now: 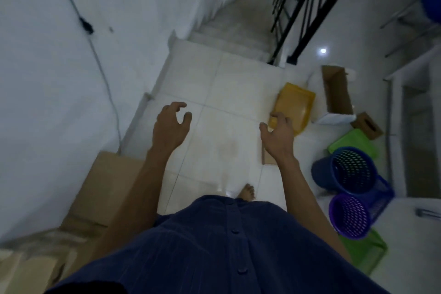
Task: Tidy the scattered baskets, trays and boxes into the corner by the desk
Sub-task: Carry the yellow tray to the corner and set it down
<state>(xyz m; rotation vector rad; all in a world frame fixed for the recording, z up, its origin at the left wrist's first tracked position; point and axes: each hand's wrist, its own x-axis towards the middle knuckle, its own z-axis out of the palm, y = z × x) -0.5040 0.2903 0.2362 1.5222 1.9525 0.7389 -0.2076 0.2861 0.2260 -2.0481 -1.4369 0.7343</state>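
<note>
open floor (214, 93) ahead of me, wall (59, 102) left.
left grip (170, 124), right grip (278, 136) slack and empty; yellow tray (294, 102) just beyond the right.

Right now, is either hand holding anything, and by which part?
Left hand holds nothing. Right hand has curled fingers overlapping the yellow tray at its near corner; whether they grip it cannot be told.

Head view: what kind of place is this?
Probably a home hallway by a stairwell: white tiled floor, a staircase with a black railing, and a blue basket and cardboard box lying on the floor.
</note>
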